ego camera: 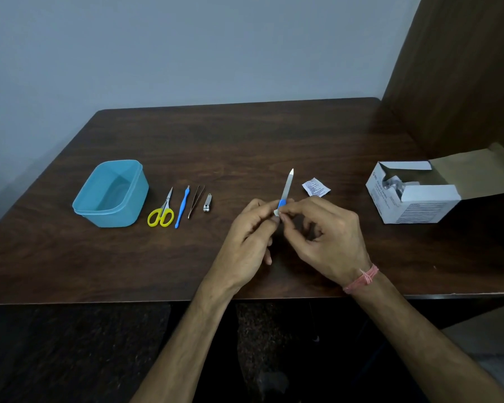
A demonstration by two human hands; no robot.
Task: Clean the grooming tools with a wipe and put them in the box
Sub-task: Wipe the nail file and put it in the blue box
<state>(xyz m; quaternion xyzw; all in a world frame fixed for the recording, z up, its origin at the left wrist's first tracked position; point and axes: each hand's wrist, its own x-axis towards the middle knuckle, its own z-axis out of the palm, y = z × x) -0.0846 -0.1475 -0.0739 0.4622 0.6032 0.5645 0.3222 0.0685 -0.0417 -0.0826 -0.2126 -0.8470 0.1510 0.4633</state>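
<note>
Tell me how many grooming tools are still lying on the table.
4, in a row right of the blue box: yellow scissors, blue cuticle pusher, tweezers, nail clipper. A fifth, the nail file, is in the hands.

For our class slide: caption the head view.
Both hands wipe a nail file; four tools wait beside the box.

both forearms reach forward and meet at the middle. the left hand (249,228) has its fingers (262,206) curled, thumb and fingertips pinching. the right hand (329,237) mirrors it, fingers bent in a pinch, a pink thread band round its wrist.
</note>
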